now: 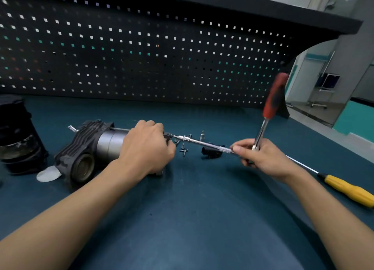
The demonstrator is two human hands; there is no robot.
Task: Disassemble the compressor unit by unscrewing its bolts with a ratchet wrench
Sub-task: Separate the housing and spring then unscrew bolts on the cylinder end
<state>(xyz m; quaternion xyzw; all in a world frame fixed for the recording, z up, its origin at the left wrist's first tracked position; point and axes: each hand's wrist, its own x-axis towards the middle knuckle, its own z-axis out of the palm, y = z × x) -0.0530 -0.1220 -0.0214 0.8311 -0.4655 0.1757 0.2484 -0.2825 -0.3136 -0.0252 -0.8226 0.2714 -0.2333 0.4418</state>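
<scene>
The compressor unit (91, 148), with a dark ribbed head and a silver cylinder, lies on its side at centre left of the bench. My left hand (145, 146) grips its right end and hides that part. My right hand (261, 158) holds the ratchet wrench (271, 108) at its head, the red and black handle pointing up. A long chrome extension bar (204, 144) runs left from the wrench head, and its bit meets a bolt at the compressor's right end beside my left hand.
Loose screws (183, 151), a socket bit (202, 135) and a small black part (211, 152) lie under the extension bar. A yellow-handled screwdriver (344, 188) lies at the right. A black cylindrical housing (18, 136) stands at far left, a white disc (48, 174) beside it. A pegboard (141, 57) backs the bench.
</scene>
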